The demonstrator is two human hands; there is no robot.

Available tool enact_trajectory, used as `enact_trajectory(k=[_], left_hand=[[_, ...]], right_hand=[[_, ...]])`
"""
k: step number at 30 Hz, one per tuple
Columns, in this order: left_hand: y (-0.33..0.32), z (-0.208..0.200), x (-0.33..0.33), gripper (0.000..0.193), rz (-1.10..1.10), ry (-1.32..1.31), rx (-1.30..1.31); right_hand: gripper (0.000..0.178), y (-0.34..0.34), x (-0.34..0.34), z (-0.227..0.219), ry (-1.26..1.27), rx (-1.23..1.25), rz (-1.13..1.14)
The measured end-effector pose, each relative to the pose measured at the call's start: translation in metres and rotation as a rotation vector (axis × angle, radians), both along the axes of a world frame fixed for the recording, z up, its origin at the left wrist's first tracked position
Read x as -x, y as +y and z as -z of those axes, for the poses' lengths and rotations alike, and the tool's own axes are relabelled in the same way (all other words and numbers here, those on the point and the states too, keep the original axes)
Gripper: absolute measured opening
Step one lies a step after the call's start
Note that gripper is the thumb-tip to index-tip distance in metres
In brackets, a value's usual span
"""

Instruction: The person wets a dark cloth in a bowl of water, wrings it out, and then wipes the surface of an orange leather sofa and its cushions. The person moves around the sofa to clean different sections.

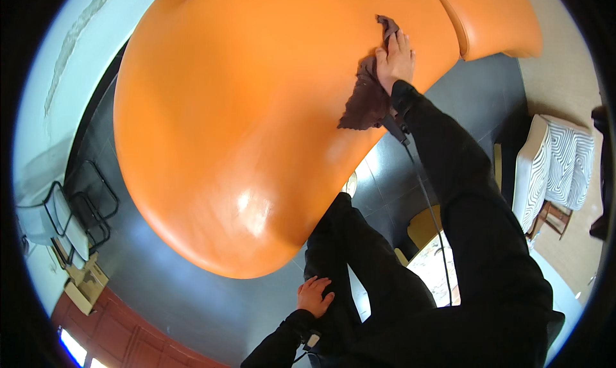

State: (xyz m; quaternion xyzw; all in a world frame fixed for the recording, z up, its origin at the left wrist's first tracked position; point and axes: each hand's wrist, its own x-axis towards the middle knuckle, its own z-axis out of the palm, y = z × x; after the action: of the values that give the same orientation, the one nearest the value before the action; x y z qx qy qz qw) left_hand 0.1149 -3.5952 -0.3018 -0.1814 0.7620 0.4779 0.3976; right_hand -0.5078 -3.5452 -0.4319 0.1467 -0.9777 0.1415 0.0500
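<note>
A wide, smooth orange sofa seat [212, 111] with a rounded end fills the middle of the head view. Near its right edge lies a crumpled dark brown cloth [366, 102], partly bunched up at its far end. My right hand [396, 63] rests flat over the cloth's right side, fingers stretched out and thumb apart, pressing it against the seat. Part of the cloth is hidden under the palm. My left hand [314, 297] lies on my thigh, below the seat's near end, with fingers spread and nothing in it.
Another orange cushion [494, 21] adjoins at the far right. Stacked black-framed chairs [70, 220] stand at the left, beside a cardboard box [86, 283]. On the right is a pale swirl-patterned upholstered seat [558, 169]. A black cable [427, 201] hangs beside my right arm.
</note>
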Motion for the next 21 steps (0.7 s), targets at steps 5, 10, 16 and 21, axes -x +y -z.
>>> enact_trajectory(k=[5, 10, 16, 21], left_hand=[[-0.004, 0.004, -0.023, 0.047, -0.083, 0.066, -0.049], [-0.001, 0.013, -0.037, 0.048, -0.1, 0.053, -0.068], [-0.005, 0.015, -0.046, 0.049, -0.125, 0.065, -0.067], [-0.002, 0.013, -0.031, 0.049, -0.086, 0.022, -0.02]], right_hand=[[0.068, -0.045, -0.068, -0.006, -0.078, 0.037, -0.267], [0.071, -0.105, -0.175, -0.031, -0.179, 0.048, -0.649], [0.056, -0.156, -0.325, -0.054, -0.301, -0.013, -1.177], [0.051, -0.154, -0.33, -0.046, -0.239, 0.073, -1.307]])
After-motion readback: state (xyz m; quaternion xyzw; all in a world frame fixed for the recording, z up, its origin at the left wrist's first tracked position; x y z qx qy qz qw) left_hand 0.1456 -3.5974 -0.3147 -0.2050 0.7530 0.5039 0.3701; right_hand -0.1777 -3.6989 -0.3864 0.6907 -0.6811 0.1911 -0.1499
